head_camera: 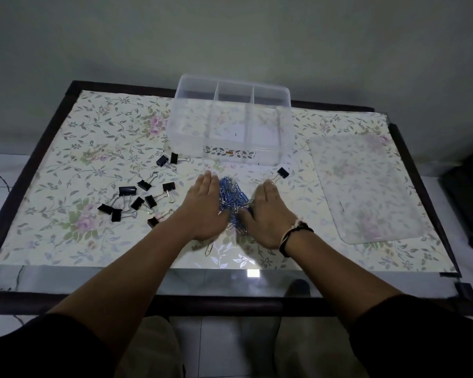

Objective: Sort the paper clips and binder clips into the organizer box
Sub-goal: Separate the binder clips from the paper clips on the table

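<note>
A heap of blue and silver paper clips (234, 199) lies on the flowered table top. My left hand (204, 205) presses flat against its left side, and my right hand (266, 211) against its right side, fingers stretched out on edge, cupping the heap between them. Several black binder clips (138, 199) are scattered to the left, two more (166, 160) lie nearer the box, and one (282, 173) lies to the right of the heap. The clear organizer box (231, 121) stands behind the heap, its three compartments holding nothing.
The box's clear lid (363, 186) lies flat at the right of the table. A stray paper clip (209, 249) rests near my left wrist. The table's dark frame (28, 170) borders the cloth; a glass strip runs along the near edge.
</note>
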`<action>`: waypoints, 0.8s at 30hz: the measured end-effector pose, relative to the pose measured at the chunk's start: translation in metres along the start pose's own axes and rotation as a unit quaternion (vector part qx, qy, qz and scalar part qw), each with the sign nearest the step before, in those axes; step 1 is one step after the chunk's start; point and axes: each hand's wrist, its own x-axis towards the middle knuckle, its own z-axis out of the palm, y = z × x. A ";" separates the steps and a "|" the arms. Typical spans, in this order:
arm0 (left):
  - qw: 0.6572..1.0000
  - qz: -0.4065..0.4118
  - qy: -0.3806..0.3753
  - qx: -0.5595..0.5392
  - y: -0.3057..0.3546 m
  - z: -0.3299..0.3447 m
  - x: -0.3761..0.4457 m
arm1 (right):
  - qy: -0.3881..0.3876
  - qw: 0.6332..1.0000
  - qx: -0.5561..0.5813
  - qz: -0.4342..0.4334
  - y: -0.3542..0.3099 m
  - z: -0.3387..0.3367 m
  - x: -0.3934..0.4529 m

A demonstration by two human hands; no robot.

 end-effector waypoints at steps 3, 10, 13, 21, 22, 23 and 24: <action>1.000 0.018 -0.014 -0.021 0.001 0.002 0.003 | -0.009 0.999 0.020 -0.033 -0.008 0.004 -0.007; 0.998 0.056 -0.013 -0.024 -0.006 -0.007 0.005 | -0.009 0.997 0.003 -0.075 -0.005 -0.010 0.011; 0.999 0.030 -0.006 -0.014 -0.008 -0.019 -0.009 | -0.024 0.992 0.023 -0.123 -0.010 -0.014 -0.007; 0.985 -0.142 -0.049 0.081 0.001 0.005 -0.054 | 0.022 0.997 0.013 -0.078 -0.006 -0.032 -0.018; 0.984 -0.144 -0.050 0.089 0.005 0.009 -0.050 | 0.014 0.998 0.012 -0.067 -0.005 -0.032 -0.018; 0.985 -0.141 -0.052 0.089 0.010 0.011 -0.048 | 0.006 0.998 0.011 -0.059 -0.004 -0.033 -0.018; 0.986 -0.133 -0.053 0.084 0.015 0.013 -0.046 | 0.001 0.999 0.012 -0.053 -0.001 -0.033 -0.019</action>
